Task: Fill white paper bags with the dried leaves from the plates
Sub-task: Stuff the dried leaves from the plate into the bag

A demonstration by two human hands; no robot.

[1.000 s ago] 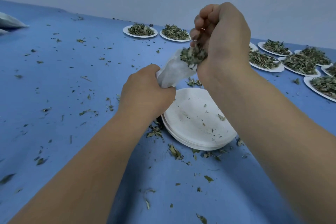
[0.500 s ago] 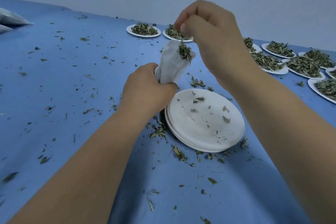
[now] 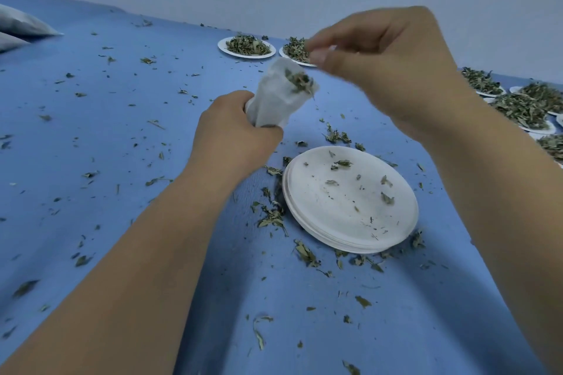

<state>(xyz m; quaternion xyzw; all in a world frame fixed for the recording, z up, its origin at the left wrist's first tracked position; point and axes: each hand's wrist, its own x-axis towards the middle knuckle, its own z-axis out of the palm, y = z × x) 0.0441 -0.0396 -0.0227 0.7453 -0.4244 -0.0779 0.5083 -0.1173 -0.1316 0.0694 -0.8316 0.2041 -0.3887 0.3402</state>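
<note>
Left hand [image 3: 234, 134] grips the white paper bag [image 3: 277, 97] round its lower end, fingers wrapped tight; bag is held off the blue surface [image 3: 122, 131] over its middle, mouth tilted up and to the right; dried leaves [image 3: 300, 81] fill the mouth and poke out; right hand [image 3: 387, 70] hovers just above and right of the mouth, not touching it, fingertips drawn close together, blurred, can't tell if it pinches anything; stack of white plates [image 3: 341, 216] sits just below the bag, only a few leaf scraps on the top plate; two heaped plates [image 3: 225, 49] near the far edge; more heaped plates [image 3: 518, 106] along the right edge; loose leaf scraps [image 3: 272, 219] scattered across the surface.
</note>
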